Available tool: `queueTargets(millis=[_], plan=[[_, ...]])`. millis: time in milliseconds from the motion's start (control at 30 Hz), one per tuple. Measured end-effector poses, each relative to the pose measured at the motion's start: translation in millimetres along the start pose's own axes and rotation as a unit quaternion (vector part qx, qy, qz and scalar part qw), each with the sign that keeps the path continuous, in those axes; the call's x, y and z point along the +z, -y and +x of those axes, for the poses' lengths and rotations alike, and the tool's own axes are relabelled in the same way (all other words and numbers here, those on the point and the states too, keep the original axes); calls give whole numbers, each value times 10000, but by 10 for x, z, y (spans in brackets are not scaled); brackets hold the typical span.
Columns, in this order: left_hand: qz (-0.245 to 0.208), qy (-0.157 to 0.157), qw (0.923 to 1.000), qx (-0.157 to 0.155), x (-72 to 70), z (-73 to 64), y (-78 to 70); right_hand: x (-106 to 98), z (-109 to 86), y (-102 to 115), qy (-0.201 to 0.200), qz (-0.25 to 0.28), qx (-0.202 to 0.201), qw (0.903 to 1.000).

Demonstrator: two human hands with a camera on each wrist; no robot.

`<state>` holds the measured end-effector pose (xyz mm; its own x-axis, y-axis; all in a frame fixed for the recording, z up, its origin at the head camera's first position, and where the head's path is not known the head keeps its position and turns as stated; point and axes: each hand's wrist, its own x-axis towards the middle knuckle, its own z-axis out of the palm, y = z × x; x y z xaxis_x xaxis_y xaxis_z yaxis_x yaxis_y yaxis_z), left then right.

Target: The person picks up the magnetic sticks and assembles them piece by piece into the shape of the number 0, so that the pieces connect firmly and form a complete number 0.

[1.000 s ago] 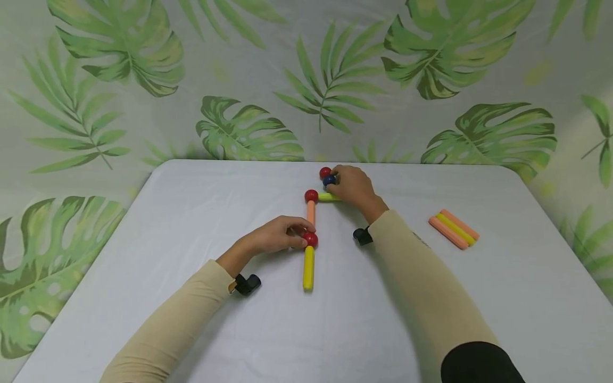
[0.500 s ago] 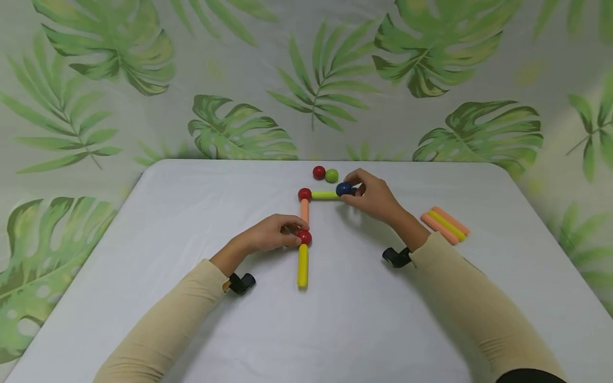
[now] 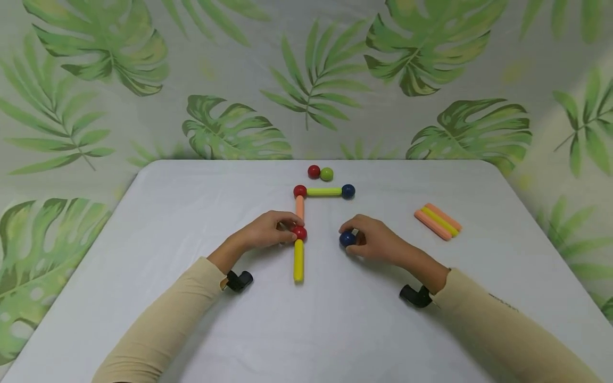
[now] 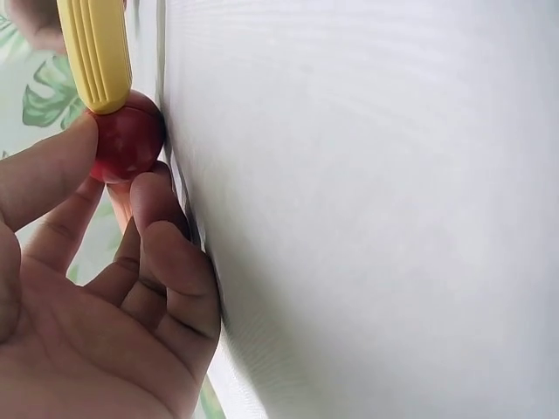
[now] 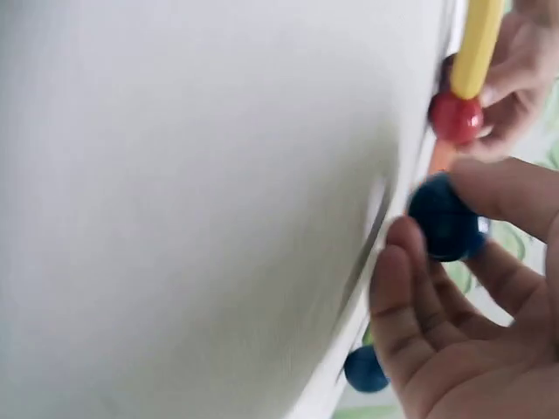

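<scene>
Lane found open between near red ball [image 3: 300, 233], pinched by left hand [image 3: 268, 230], and near blue ball [image 3: 347, 239], held by right hand [image 3: 378, 241]. Far end of lane barred by lime stick [image 3: 324, 191] and far blue ball [image 3: 348, 191]. Leftward crossing blocked by orange stick [image 3: 300, 207] and yellow stick [image 3: 299, 261]. Gap found between right hand and stick bundle [image 3: 438, 221]. Room offered on table [image 3: 311, 335] between sleeves [image 3: 163, 319]. Clearance beneath near blue ball not surely judged, right wrist view being blurred.

We've got shiny red balls [image 3: 300, 233], dark-blue balls [image 3: 347, 239], a lime-green ball [image 3: 326, 174], yellow sticks [image 3: 299, 260], peach sticks [image 3: 299, 207], and a green-leaf-print fabric backdrop [image 3: 237, 127].
</scene>
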<state>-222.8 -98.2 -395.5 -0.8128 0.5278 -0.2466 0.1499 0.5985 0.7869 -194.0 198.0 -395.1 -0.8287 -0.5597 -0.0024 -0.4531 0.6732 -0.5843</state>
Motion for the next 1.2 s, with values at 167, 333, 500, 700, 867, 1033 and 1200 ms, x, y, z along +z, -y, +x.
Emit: queueTargets(millis=[167,333,500,700,867,1033,1200], plan=[[38,33,10000,6,-28,16,4,41,-42,45,384,168,117,9991],[58,38,9999,-122,-59,51,12,68,-50,76,572,305,-7,9979],[-141,180,9993,-299,-80,83,23,97,-68,106,665,294,-77,9973],[-134,195,9994,-261,-91,88,23,140,-110,187,797,249,-188,9963],[-128,165,9994,-258,-97,77,21,204,-148,358,989,259,-64,9947],[-130,149,9994,-291,-97,84,24,286,-206,503,1001,159,-271,9945],[-131,198,9994,-245,-94,94,31,387,-239,644,1050,-264,-352,9935]])
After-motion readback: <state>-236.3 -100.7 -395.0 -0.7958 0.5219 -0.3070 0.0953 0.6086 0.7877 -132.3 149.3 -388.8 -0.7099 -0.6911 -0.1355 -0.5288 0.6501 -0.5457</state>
